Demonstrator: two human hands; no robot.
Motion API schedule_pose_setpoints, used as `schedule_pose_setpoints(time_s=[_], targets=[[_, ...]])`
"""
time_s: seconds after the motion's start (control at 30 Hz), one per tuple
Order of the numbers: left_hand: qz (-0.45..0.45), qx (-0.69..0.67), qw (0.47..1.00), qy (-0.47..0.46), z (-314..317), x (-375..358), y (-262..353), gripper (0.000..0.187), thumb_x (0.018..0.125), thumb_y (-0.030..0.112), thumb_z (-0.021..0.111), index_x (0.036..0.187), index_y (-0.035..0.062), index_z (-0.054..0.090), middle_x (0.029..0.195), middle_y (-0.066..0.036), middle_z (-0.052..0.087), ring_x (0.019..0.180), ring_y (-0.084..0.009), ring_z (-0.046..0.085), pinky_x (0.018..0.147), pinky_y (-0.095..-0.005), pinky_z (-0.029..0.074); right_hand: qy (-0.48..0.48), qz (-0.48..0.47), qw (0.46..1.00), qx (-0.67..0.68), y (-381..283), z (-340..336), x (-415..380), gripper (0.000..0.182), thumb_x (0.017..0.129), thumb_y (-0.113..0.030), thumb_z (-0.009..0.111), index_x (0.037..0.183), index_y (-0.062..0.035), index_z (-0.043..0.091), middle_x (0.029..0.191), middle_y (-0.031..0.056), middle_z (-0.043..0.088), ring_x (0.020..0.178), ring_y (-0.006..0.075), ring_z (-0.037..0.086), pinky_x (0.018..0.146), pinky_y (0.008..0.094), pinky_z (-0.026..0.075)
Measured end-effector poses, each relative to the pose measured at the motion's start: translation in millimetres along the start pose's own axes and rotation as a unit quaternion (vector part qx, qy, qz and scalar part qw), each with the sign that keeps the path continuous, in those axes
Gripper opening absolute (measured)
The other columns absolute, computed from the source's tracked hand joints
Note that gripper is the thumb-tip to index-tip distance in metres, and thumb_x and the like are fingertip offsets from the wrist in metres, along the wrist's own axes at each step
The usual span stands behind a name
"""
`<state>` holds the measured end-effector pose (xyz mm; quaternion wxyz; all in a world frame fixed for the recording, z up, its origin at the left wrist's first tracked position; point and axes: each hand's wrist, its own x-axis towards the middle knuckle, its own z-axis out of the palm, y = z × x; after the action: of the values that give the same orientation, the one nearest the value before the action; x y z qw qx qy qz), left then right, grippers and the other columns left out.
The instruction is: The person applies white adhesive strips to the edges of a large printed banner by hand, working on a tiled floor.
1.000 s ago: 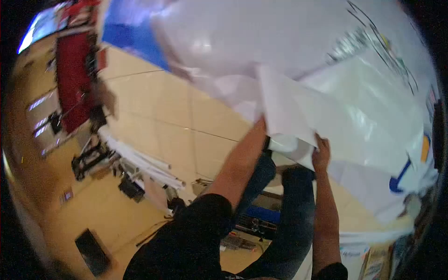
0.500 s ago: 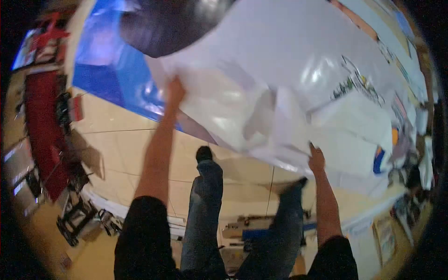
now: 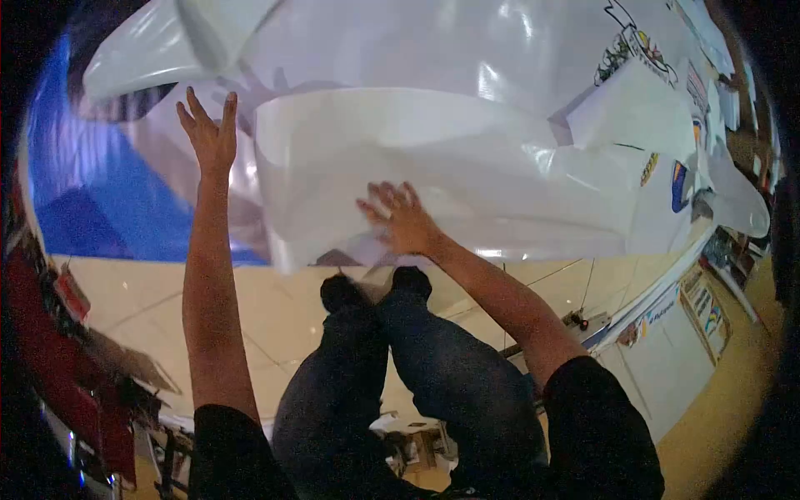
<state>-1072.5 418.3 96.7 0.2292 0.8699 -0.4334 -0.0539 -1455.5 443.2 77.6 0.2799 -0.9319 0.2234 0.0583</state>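
A large glossy printed vinyl sheet (image 3: pixel 333 50) spreads across the floor in front of me, white over most of it and blue at the left. Part of it is folded back as a plain white flap (image 3: pixel 333 150) between and beyond my hands. My right hand (image 3: pixel 402 218), fingers spread, is low over the flap near the sheet's near edge. Left of the flap, my left hand (image 3: pixel 210 137) reaches forward with its fingers apart and holds nothing. Another curled white part of the sheet (image 3: pixel 142 54) rises just beyond it.
Both my feet (image 3: pixel 408 285) stand on pale floor tiles (image 3: pixel 150 296) at the sheet's near edge. A smaller folded corner (image 3: pixel 637 108) lies at the right, near printed drawings. Dark red material (image 3: pixel 42 367) is at the left; a framed picture (image 3: pixel 704 312) sits at right.
Both hands have let go of the sheet and spread their fingers. The right hand has moved left, the left hand outward. The crumpled flap now lies flatter, and my feet are together.
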Motion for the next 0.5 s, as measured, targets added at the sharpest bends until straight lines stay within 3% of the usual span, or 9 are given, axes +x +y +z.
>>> schedule_pose_setpoints(time_s=[0.03, 0.07, 0.13, 0.2, 0.27, 0.3, 0.33, 0.43, 0.5], targets=[[-0.009, 0.011, 1.0, 0.027, 16.3, 8.3, 21.0, 0.078, 0.089, 0.047, 0.057, 0.144, 0.003, 0.023, 0.142, -0.036, 0.019, 0.133, -0.048, 0.021, 0.105, -0.0578, 0.025, -0.015, -0.034, 0.996, 0.075, 4.7, 3.3, -6.0, 0.061, 0.087, -0.033, 0.052, 0.144, -0.0229, 0.032, 0.144, 0.0136, 0.032, 0.134, 0.0347, 0.029, 0.108, 0.0606, 0.013], [0.023, 0.059, 0.997, 0.037, 26.1, 1.2, 45.4, 0.08, 0.088, 0.047, 0.057, 0.144, 0.0021, 0.023, 0.143, -0.034, 0.021, 0.133, -0.047, 0.022, 0.105, -0.0593, 0.024, -0.007, -0.024, 0.998, 0.06, 14.5, 0.8, -14.7, 0.061, 0.087, -0.033, 0.052, 0.144, -0.0229, 0.032, 0.144, 0.0136, 0.032, 0.134, 0.0347, 0.029, 0.108, 0.0606, 0.013], [0.183, 0.096, 0.978, -0.028, 60.5, -32.2, 81.7, 0.076, 0.086, 0.043, 0.058, 0.143, 0.0021, 0.028, 0.147, -0.029, 0.02, 0.137, -0.0432, 0.017, 0.108, -0.0609, 0.014, 0.002, 0.041, 0.999, 0.031, 47.0, -13.7, -46.2, 0.071, 0.086, -0.046, 0.053, 0.146, -0.0201, 0.026, 0.15, 0.017, 0.021, 0.138, 0.039, 0.019, 0.108, 0.062, 0.008], [0.3, 0.092, 0.913, -0.26, 58.4, -86.3, 142.9, 0.07, 0.088, 0.051, 0.05, 0.145, 0.0134, 0.031, 0.151, -0.023, 0.015, 0.141, -0.0399, 0.009, 0.107, -0.0671, -0.001, 0.053, 0.337, 0.938, -0.059, 100.6, -24.2, -81.3, 0.071, 0.088, -0.045, 0.051, 0.147, -0.0159, 0.024, 0.152, 0.0206, 0.014, 0.139, 0.0421, 0.015, 0.105, 0.0664, 0.01], [0.399, 0.045, 0.842, -0.361, 59.1, -134.2, 166.6, 0.068, 0.089, 0.056, 0.044, 0.145, 0.0201, 0.031, 0.153, -0.016, 0.015, 0.142, -0.037, 0.008, 0.105, -0.0696, -0.003, 0.192, 0.537, 0.81, -0.136, 174.8, -22.6, -130.9, 0.068, 0.09, -0.043, 0.048, 0.147, -0.0127, 0.024, 0.151, 0.0231, 0.012, 0.138, 0.0448, 0.014, 0.101, 0.0707, 0.014], [0.441, 0.022, 0.841, -0.314, 71.1, -147.7, 156.6, 0.07, 0.087, 0.055, 0.05, 0.144, 0.0191, 0.032, 0.154, -0.017, 0.012, 0.142, -0.0384, 0.004, 0.105, -0.0701, -0.004, 0.233, 0.581, 0.767, -0.143, 193.9, -42.3, -153.1, 0.066, 0.091, -0.042, 0.046, 0.147, -0.014, 0.024, 0.151, 0.0239, 0.012, 0.138, 0.046, 0.013, 0.098, 0.0741, 0.015], [0.401, 0.088, 0.837, -0.361, 79.6, -146.2, 149.8, 0.073, 0.086, 0.055, 0.05, 0.146, 0.0198, 0.028, 0.154, -0.017, 0.011, 0.142, -0.0376, 0.006, 0.105, -0.0692, -0.003, 0.272, 0.646, 0.705, -0.11, 219.5, -39.6, -175.3, 0.066, 0.091, -0.045, 0.044, 0.147, -0.0158, 0.024, 0.152, 0.0231, 0.011, 0.138, 0.0466, 0.011, 0.098, 0.0749, 0.013], [0.367, 0.149, 0.86, -0.322, 71.4, -109.1, 91.4, 0.072, 0.086, 0.056, 0.049, 0.144, 0.0181, 0.033, 0.153, -0.016, 0.018, 0.142, -0.0348, 0.011, 0.106, -0.0673, -0.002, 0.247, 0.712, 0.656, -0.031, 260.9, -25.2, -195.9, 0.067, 0.091, -0.051, 0.041, 0.147, -0.018, 0.023, 0.153, 0.0203, 0.01, 0.139, 0.0465, 0.008, 0.098, 0.0762, 0.011], [0.275, 0.188, 0.883, -0.33, 44.0, -78.2, 44.0, 0.073, 0.084, 0.048, 0.057, 0.143, 0.0105, 0.034, 0.15, -0.019, 0.022, 0.141, -0.0359, 0.014, 0.11, -0.061, 0.003, 0.198, 0.664, 0.72, -0.018, 224.6, -18.2, -167.1, 0.067, 0.09, -0.054, 0.041, 0.146, -0.0183, 0.027, 0.154, 0.0179, 0.011, 0.139, 0.0468, 0.005, 0.099, 0.076, 0.012]])
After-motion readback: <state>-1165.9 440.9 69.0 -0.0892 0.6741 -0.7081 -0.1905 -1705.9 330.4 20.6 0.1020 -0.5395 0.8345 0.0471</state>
